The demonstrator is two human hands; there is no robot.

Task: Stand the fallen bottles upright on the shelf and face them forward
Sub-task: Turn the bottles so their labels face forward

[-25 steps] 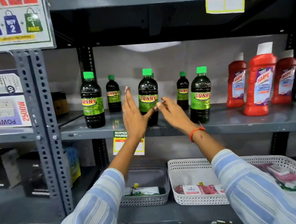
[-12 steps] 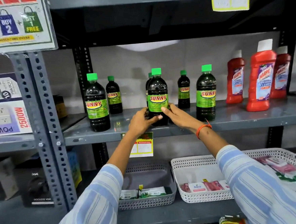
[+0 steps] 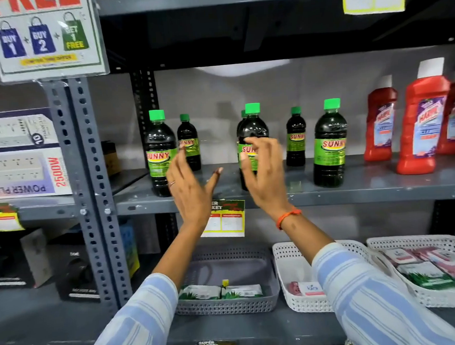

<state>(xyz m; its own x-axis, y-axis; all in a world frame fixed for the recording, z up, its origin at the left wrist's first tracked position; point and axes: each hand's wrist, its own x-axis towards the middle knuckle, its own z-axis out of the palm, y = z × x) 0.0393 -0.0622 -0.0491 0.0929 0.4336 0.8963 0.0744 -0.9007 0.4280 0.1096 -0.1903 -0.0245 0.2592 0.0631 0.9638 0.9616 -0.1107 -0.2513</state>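
Observation:
Several dark SUNNY bottles with green caps stand upright on the grey shelf [image 3: 370, 186]. Three are in front: the left bottle [image 3: 157, 139], the middle bottle [image 3: 253, 127] and the right bottle [image 3: 329, 143]. Smaller-looking ones stand behind, among them the back left bottle [image 3: 189, 137] and the back right bottle [image 3: 296, 138]. My left hand [image 3: 192, 191] is raised between the left and middle bottles, fingers spread, touching nothing. My right hand [image 3: 264, 175] hovers in front of the middle bottle's label with fingers apart, covering part of it.
Red Harpic bottles [image 3: 422, 123] stand at the shelf's right end. A perforated upright post [image 3: 87, 182] borders the left side, with boxed power strips [image 3: 18, 157] beyond. Below are a grey basket [image 3: 272, 290] and white baskets [image 3: 290, 283] holding packets. A price tag [image 3: 228, 219] hangs from the shelf edge.
Both hands have let go of the middle bottle's base and lifted away from it, fingers spreading. The bottle stays upright, label forward.

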